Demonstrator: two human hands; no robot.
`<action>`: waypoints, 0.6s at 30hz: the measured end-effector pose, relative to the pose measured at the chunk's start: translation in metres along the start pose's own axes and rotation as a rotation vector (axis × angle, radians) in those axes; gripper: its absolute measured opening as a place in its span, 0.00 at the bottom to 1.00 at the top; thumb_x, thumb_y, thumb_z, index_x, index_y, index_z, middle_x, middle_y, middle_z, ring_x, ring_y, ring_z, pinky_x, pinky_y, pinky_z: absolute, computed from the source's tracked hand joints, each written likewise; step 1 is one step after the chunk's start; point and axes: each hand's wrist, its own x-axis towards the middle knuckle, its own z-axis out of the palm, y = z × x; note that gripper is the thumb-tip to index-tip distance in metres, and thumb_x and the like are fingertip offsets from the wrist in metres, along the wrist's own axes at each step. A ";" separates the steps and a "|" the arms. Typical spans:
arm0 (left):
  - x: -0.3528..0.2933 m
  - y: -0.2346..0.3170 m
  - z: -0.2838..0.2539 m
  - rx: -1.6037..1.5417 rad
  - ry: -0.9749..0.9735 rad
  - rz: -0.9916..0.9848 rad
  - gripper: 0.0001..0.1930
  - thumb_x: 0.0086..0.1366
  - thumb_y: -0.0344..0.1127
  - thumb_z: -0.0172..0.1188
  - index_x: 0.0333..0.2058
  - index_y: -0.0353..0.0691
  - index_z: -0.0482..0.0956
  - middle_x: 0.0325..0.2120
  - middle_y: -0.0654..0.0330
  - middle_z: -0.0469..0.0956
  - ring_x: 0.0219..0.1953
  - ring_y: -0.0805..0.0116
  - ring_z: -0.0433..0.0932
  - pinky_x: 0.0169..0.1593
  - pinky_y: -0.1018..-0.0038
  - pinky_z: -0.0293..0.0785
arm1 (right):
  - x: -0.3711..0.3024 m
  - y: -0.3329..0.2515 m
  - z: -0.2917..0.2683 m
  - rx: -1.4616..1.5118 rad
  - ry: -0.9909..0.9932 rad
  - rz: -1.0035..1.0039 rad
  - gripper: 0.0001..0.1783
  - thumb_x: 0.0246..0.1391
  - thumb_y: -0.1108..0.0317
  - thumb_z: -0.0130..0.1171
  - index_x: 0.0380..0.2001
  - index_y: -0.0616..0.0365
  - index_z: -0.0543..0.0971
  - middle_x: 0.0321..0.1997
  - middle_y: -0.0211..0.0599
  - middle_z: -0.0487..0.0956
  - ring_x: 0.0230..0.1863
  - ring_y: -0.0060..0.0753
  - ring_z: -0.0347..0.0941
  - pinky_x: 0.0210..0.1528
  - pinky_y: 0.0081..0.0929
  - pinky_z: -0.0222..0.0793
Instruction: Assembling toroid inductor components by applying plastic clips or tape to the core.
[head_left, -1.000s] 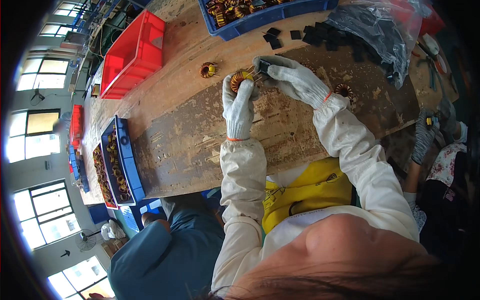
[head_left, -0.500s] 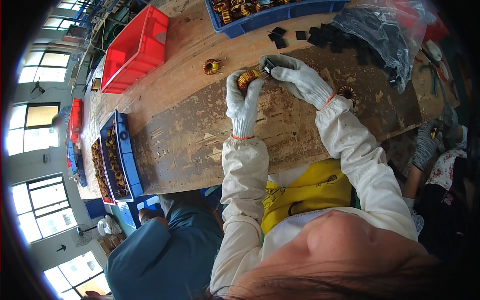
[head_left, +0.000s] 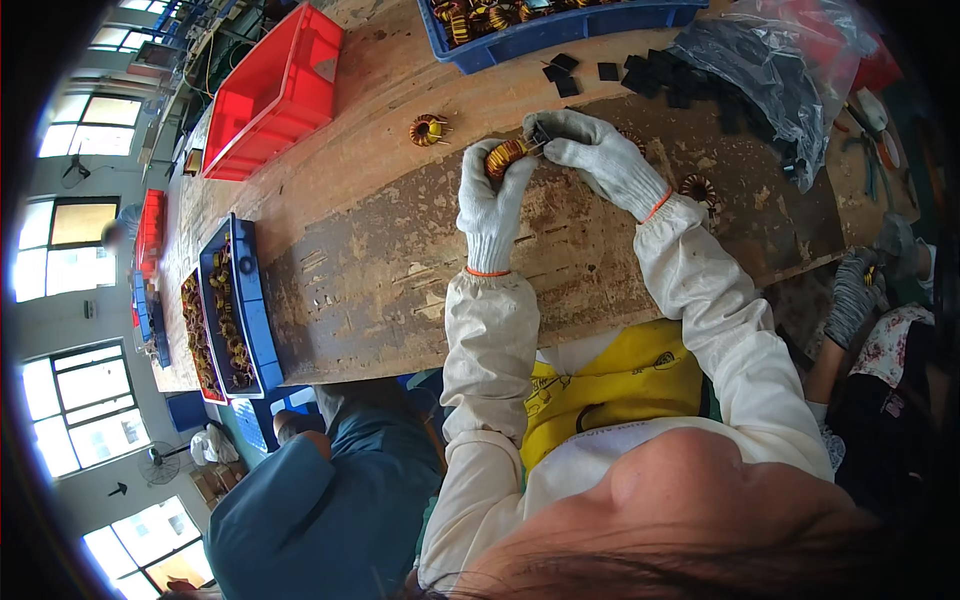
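Observation:
In white knit gloves, both my hands meet above the worn wooden table (head_left: pixel 400 290). My left hand (head_left: pixel 488 205) grips a copper-wound toroidal coil (head_left: pixel 506 157) between thumb and fingers, its wire leads pointing right. Pinched in my right hand (head_left: pixel 595 155) is a small black plate (head_left: pixel 540 133), held against the ends of those leads. Whether the leads pass through the plate, I cannot tell. Another toroidal coil (head_left: pixel 427 130) lies on the table beyond my left hand. One more coil (head_left: pixel 697 188) rests near my right wrist.
A blue bin (head_left: pixel 570 42) of coils stands at the far side, with loose black plates (head_left: pixel 660 78) and a plastic bag (head_left: pixel 760 75) beside it. A red bin (head_left: pixel 275 95) and a blue tray (head_left: pixel 262 310) are at left. Co-workers sit on both sides; one gloved hand (head_left: pixel 852 300) shows at right.
The coil and black plate stay together in my hands, with only a slight tilt of the coil. The whole view has shifted a little.

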 end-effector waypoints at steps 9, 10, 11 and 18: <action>0.000 0.001 -0.003 0.038 -0.063 0.002 0.17 0.61 0.26 0.65 0.47 0.37 0.71 0.38 0.61 0.76 0.38 0.75 0.76 0.43 0.78 0.78 | 0.000 -0.006 0.001 -0.222 0.004 -0.015 0.21 0.59 0.76 0.59 0.57 0.61 0.75 0.54 0.35 0.79 0.54 0.26 0.74 0.60 0.23 0.69; -0.001 0.002 -0.002 0.036 -0.063 0.003 0.17 0.61 0.26 0.65 0.47 0.37 0.71 0.38 0.61 0.76 0.38 0.75 0.76 0.43 0.78 0.78 | -0.001 -0.006 0.000 -0.223 0.004 -0.015 0.21 0.59 0.76 0.59 0.57 0.61 0.75 0.54 0.35 0.79 0.54 0.26 0.74 0.60 0.23 0.69; -0.002 0.003 -0.001 -0.019 -0.073 -0.001 0.17 0.61 0.25 0.65 0.47 0.37 0.71 0.39 0.61 0.76 0.38 0.75 0.76 0.42 0.78 0.79 | -0.001 -0.005 -0.002 -0.161 -0.036 0.007 0.21 0.59 0.76 0.60 0.57 0.61 0.75 0.54 0.35 0.79 0.54 0.26 0.74 0.60 0.24 0.70; -0.005 0.008 -0.003 -0.069 -0.103 -0.072 0.17 0.60 0.25 0.66 0.47 0.37 0.74 0.39 0.61 0.78 0.37 0.75 0.77 0.41 0.78 0.79 | -0.004 -0.010 0.008 -0.235 -0.087 0.003 0.22 0.59 0.74 0.60 0.57 0.58 0.75 0.55 0.34 0.78 0.55 0.26 0.73 0.60 0.25 0.70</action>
